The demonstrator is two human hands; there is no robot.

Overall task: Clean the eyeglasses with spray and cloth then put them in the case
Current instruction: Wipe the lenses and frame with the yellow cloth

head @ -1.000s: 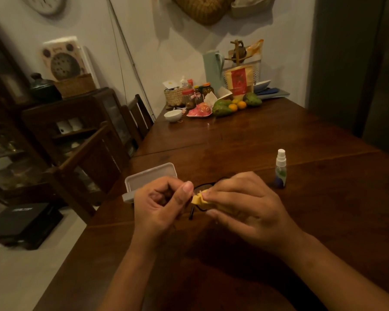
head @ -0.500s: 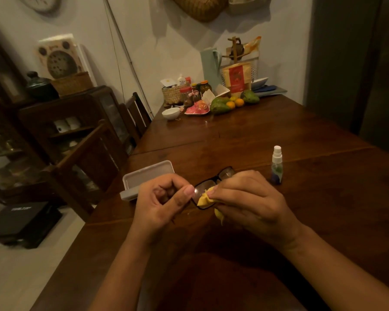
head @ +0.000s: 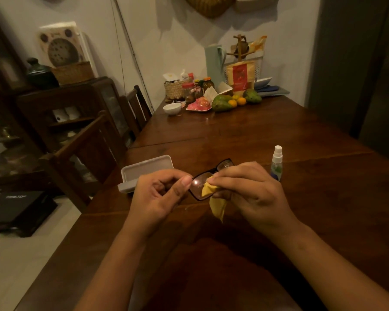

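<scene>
Here, near the middle of the frame, the left hand (head: 160, 194) pinches the near end of the eyeglasses (head: 208, 179) between thumb and curled fingers, and holds them a little above the table (head: 323, 198). The right hand (head: 252, 191) is pressed together around a yellow cloth (head: 209, 190); its fingertips push the cloth onto the lens that is closer to the left hand, and a loose corner of the cloth hangs down under the frame.

The long axis of the eyeglasses runs from lower left to upper right, so the second lens points away, toward the spray bottle (head: 276, 163). That bottle stands upright just beyond the right hand, near it but not touching. The case (head: 144, 171) lies open behind the left hand, at the left of centre, partly hidden by the knuckles.

I think the step in hand is the wiping of the first lens. The far lens is nearer to the right hand, so this hand can slide the cloth along the frame toward upper right while the left one only steadies. For the last step the case is on the left side, just beside the hand that holds the glasses, so a short move to the left should be enough. Whether the temples are folded, I cannot tell.
</scene>
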